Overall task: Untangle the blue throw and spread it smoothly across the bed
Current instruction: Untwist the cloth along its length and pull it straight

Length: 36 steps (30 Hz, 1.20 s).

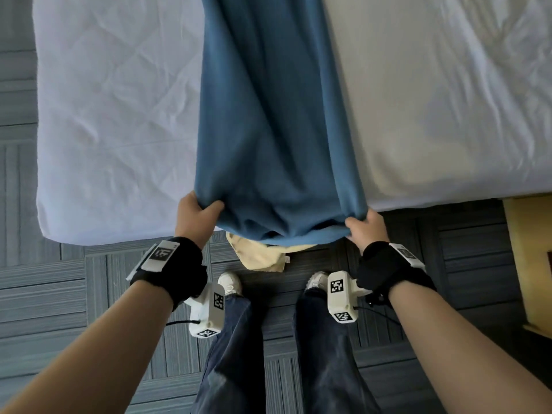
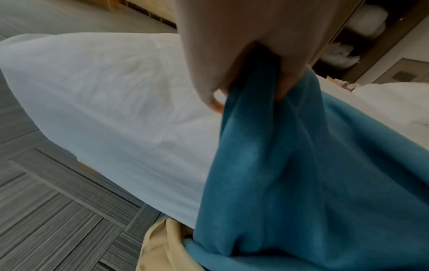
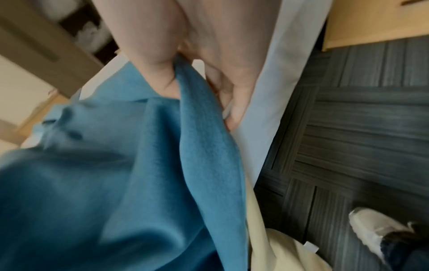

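The left hand is gripping the near left corner of the throw, fingers curled into the cloth; the right hand is clenching the right corner. The throw is lying bunched in a narrow strip along the bed, its near end hanging over a yellow cloth on the floor.

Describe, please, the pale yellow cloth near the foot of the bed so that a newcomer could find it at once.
Start at the white bed and follow the blue throw down to the edge nearest the person. Just below that edge, on the grey floor ahead of the white shoes, lies the pale yellow cloth, crumpled. It is the only yellow fabric, and no hand holds it.
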Each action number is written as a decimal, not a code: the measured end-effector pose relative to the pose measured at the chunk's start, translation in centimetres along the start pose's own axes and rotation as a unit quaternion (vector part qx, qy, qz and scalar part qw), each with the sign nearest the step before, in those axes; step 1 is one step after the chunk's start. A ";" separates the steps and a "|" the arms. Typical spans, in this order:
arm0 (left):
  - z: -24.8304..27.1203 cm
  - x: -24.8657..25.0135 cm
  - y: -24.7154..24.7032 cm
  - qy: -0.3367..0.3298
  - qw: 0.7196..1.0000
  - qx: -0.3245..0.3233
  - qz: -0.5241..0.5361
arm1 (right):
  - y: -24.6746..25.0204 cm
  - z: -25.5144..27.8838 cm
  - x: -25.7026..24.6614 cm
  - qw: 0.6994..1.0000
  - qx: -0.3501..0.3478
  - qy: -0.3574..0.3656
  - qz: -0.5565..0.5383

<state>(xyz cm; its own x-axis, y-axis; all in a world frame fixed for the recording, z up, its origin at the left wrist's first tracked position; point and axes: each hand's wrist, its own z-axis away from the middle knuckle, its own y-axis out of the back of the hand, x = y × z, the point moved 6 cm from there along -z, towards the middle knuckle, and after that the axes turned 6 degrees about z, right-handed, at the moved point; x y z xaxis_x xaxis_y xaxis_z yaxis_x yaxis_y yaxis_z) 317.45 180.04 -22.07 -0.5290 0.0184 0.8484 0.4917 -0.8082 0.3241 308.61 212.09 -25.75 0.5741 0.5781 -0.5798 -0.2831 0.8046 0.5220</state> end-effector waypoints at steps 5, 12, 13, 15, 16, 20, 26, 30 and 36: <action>0.9 2.1 2.8 -0.104 0.986 0.053 -0.118 | 3.8 1.1 -0.9 0.993 0.108 0.052 -0.009; 0.3 0.7 8.4 -0.060 0.931 0.021 -0.361 | 6.1 2.0 -2.5 0.948 0.119 0.086 0.282; 0.2 0.1 9.2 -0.028 0.930 -0.001 -0.365 | 6.1 2.0 -1.9 0.946 0.082 0.061 0.307; 0.2 -1.1 9.8 0.037 0.926 -0.066 -0.370 | 5.9 2.0 -0.7 0.944 0.008 0.022 0.330; 0.3 -1.7 9.8 0.065 0.922 -0.099 -0.368 | 5.6 2.0 -0.3 0.944 -0.025 0.011 0.328; 1.2 -3.1 8.2 0.111 0.943 -0.165 -0.266 | 3.3 2.5 1.0 0.967 -0.143 -0.009 0.212; 2.1 -3.0 11.6 0.028 0.972 0.066 -0.223 | 8.2 2.9 1.2 0.967 0.151 0.070 0.194; 1.4 -5.0 13.9 0.091 0.944 0.091 -0.304 | 9.0 1.3 2.3 0.972 0.096 0.015 0.214; -0.1 -7.6 11.0 0.162 0.908 -0.069 -0.380 | 6.2 -0.7 2.7 0.987 0.018 -0.017 0.159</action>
<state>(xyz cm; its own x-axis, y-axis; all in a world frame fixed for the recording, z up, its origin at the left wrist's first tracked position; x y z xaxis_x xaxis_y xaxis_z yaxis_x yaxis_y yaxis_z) 326.83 170.94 -25.02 -0.8658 0.4460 0.2268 -0.1802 -0.7008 0.6902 307.90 218.74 -24.54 0.4856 0.7955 -0.3623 -0.4264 0.5774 0.6962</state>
